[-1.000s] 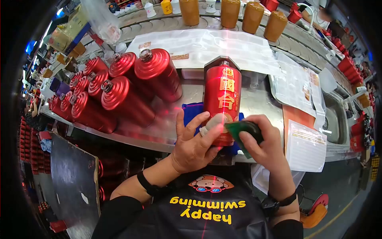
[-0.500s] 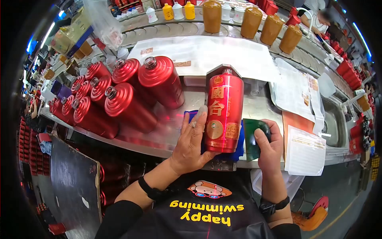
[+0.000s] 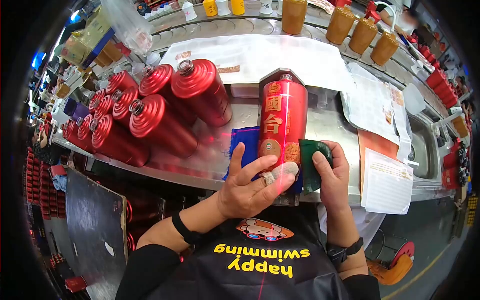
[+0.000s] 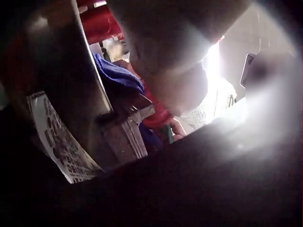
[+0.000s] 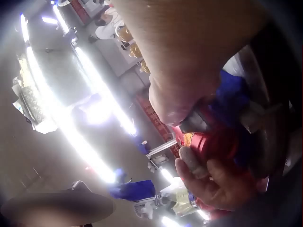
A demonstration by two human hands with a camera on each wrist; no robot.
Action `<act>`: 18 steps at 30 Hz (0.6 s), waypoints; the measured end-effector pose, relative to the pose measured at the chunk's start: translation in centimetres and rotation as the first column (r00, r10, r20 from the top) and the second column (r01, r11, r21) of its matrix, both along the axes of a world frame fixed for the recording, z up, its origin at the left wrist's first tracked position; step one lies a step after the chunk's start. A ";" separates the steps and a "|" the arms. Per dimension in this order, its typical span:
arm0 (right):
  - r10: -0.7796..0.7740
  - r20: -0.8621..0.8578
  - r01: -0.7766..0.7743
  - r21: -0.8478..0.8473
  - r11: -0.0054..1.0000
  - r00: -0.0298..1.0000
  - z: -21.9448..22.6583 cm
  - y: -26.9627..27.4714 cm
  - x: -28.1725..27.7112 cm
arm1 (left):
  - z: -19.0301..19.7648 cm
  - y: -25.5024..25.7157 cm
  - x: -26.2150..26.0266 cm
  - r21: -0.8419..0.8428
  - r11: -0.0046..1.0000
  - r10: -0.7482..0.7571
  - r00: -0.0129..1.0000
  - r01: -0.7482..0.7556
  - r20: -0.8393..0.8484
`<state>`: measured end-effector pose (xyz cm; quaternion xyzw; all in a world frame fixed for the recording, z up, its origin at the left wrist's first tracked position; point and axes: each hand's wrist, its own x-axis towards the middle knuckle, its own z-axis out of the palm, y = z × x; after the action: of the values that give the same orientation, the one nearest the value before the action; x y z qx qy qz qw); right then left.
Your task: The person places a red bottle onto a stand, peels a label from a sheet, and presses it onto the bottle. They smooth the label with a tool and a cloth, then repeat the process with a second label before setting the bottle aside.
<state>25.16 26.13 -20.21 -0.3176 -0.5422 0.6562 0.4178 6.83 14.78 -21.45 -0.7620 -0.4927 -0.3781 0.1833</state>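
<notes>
A red bottle (image 3: 284,107) with gold characters and a round gold label (image 3: 270,147) lies in front of the person, its neck pointing away. The left hand (image 3: 245,192) reaches across the bottle's lower end with its fingers extended. Pale covers (image 3: 286,171) wrap some of its fingertips, which overlap the gold label area. At the bottle's right side, the right hand (image 3: 336,172) grips a dark green flat scraper (image 3: 311,165), thumb on top. The scraper's edge stands right beside the square gold label (image 3: 291,151). A blue cloth (image 3: 243,145) lies under the bottle.
Several red bottles (image 3: 165,125) stand on the left of the metal bench (image 3: 245,112). White label sheets (image 3: 260,55) lie behind, and papers (image 3: 387,180) to the right near a sink (image 3: 422,155). Brown bottles (image 3: 342,25) stand on the conveyor (image 3: 240,25).
The bottle has turned, its characters shifting left and the square label coming into view. The scraper left the bottle's front for its right side. The left hand drew back, then came over the bottle again.
</notes>
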 end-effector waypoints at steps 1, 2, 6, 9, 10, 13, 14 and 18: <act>-0.001 0.003 0.001 0.013 1.000 1.000 0.0 0.1 0.0 | -0.1 0.0 0.1 0.005 1.000 0.002 1.000 -0.003 0.030; -0.001 0.007 0.001 0.024 1.000 1.000 -0.1 0.1 0.1 | 0.0 0.1 0.2 0.009 1.000 0.005 0.998 -0.005 0.060; -0.017 -0.040 0.017 0.004 1.000 0.999 0.1 -0.1 -0.1 | 1.5 1.5 0.6 -0.163 0.982 0.108 0.990 -0.092 0.091; 0.033 0.020 -0.034 0.072 0.997 0.999 0.0 -0.3 -0.5 | 1.0 1.8 0.2 -0.201 0.979 0.077 0.981 -0.040 0.177; -0.010 0.079 0.002 0.099 0.995 0.997 -0.4 -0.1 -0.4 | 0.6 1.6 0.0 -0.195 0.980 0.076 0.979 -0.038 0.191; -0.136 -0.001 0.136 0.029 0.990 0.991 -0.7 0.1 0.1 | -0.4 1.2 -0.7 -0.200 0.980 0.068 0.954 -0.008 0.292; -0.118 -0.044 0.118 0.003 0.993 0.992 -0.1 -0.3 -0.1 | -0.5 1.1 -0.8 -0.210 0.978 0.071 0.950 -0.006 0.304; -0.074 -0.013 0.074 0.035 0.997 0.997 -0.7 0.0 0.2 | -1.9 0.6 -1.1 -0.283 0.957 0.066 0.901 0.065 0.429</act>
<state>25.32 26.15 -20.94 -0.3261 -0.5392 0.6325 0.4505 5.72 15.35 -23.38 -0.6770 -0.5714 -0.4617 -0.0447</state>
